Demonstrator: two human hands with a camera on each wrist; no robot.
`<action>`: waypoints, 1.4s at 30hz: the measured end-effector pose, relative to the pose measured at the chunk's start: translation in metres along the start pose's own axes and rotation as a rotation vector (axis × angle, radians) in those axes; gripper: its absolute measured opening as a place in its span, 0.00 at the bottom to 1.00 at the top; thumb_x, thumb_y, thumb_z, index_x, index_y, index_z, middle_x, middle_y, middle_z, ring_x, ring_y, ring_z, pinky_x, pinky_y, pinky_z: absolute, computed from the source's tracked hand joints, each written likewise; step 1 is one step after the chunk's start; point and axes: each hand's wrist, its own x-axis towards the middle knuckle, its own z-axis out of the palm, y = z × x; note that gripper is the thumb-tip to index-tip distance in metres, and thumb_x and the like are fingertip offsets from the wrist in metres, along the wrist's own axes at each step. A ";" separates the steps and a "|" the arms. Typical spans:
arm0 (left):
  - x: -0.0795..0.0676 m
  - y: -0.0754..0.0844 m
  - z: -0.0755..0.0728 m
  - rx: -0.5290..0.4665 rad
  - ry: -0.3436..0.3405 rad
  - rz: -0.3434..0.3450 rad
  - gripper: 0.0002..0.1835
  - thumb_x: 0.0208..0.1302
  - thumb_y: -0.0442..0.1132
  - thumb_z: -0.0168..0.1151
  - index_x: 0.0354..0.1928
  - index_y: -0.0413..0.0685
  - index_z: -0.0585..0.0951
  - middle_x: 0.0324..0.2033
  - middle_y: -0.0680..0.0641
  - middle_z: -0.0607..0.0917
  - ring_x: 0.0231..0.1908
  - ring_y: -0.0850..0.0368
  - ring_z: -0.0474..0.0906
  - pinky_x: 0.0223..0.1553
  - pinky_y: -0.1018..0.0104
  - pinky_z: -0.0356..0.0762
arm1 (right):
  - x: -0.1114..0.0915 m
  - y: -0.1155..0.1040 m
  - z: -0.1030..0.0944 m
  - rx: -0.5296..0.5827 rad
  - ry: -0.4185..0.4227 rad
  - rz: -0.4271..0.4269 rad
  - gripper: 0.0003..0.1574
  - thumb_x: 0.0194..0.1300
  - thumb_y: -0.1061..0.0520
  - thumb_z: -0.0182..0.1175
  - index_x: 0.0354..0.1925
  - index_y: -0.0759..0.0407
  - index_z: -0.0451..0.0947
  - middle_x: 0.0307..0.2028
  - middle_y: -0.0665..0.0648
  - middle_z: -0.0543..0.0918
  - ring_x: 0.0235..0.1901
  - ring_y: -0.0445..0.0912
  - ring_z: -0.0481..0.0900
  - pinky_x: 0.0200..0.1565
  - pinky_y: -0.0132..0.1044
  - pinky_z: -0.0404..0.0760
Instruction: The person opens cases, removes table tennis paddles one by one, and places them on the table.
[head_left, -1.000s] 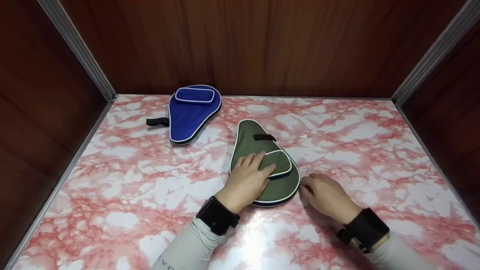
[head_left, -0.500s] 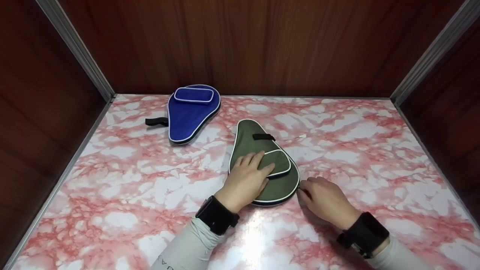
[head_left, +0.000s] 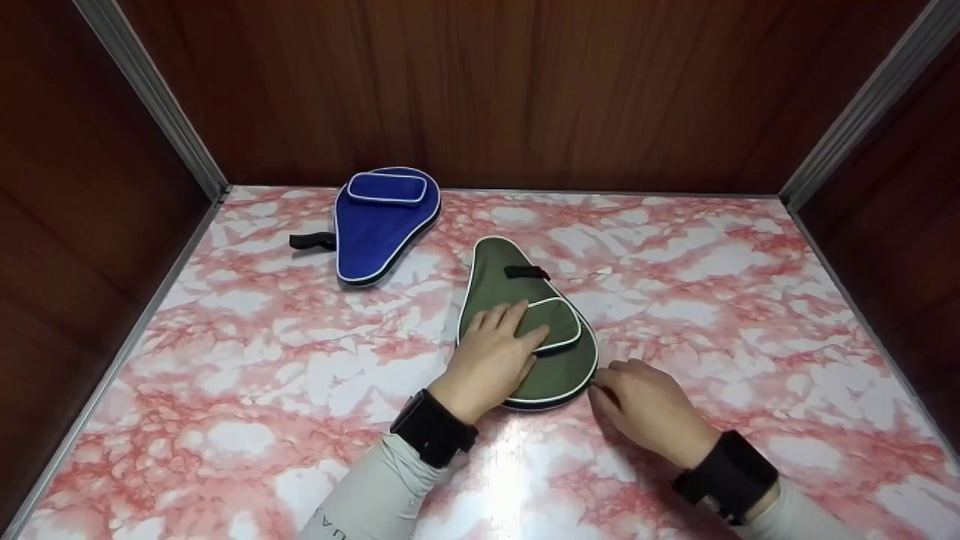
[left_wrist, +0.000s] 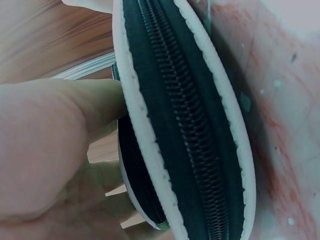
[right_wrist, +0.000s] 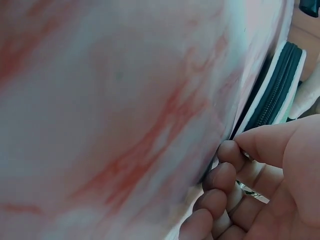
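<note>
In the head view a green table tennis paddle case (head_left: 506,292) with white piping lies flat, its narrow end pointing away. My left hand (head_left: 487,360) rests on it, fingers spread across the small front pocket (head_left: 556,324). The left wrist view shows the thumb against the piping and the black zipper (left_wrist: 190,120) running along the side, teeth meshed there. At the case's lower right edge, my right hand (head_left: 649,401) pinches the zipper pull between thumb and index finger, its other fingers curled. The fingers mostly hide the pull; a bit of metal shows in the right wrist view.
A blue paddle case (head_left: 379,232) with a black strap (head_left: 313,241) lies farther back on the left. The red-and-white marbled table (head_left: 225,435) is bounded by dark wood panels (head_left: 480,97) at the back and sides, with grey metal strips at the corners.
My right hand has slid a little toward me and to the left along the green case's edge. The left hand stays in place on the case.
</note>
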 end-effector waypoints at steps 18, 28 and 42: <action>-0.001 -0.001 -0.001 0.008 -0.006 0.001 0.22 0.79 0.47 0.67 0.71 0.56 0.85 0.74 0.36 0.76 0.71 0.38 0.75 0.68 0.44 0.74 | -0.002 -0.013 0.003 -0.029 0.000 -0.061 0.19 0.72 0.57 0.72 0.26 0.46 0.76 0.26 0.44 0.73 0.30 0.46 0.75 0.32 0.43 0.75; -0.002 -0.001 0.000 0.017 0.010 0.002 0.22 0.78 0.47 0.68 0.71 0.56 0.86 0.73 0.36 0.77 0.70 0.39 0.76 0.68 0.45 0.75 | -0.004 -0.023 0.006 -0.028 0.027 -0.095 0.17 0.71 0.58 0.73 0.27 0.47 0.78 0.30 0.46 0.78 0.33 0.49 0.79 0.33 0.46 0.79; -0.001 -0.001 -0.002 0.029 0.022 0.010 0.22 0.78 0.49 0.69 0.70 0.57 0.86 0.73 0.37 0.78 0.69 0.39 0.76 0.68 0.45 0.75 | -0.007 -0.028 0.003 -0.028 0.081 -0.066 0.04 0.69 0.56 0.77 0.41 0.50 0.91 0.42 0.50 0.80 0.40 0.48 0.77 0.38 0.45 0.81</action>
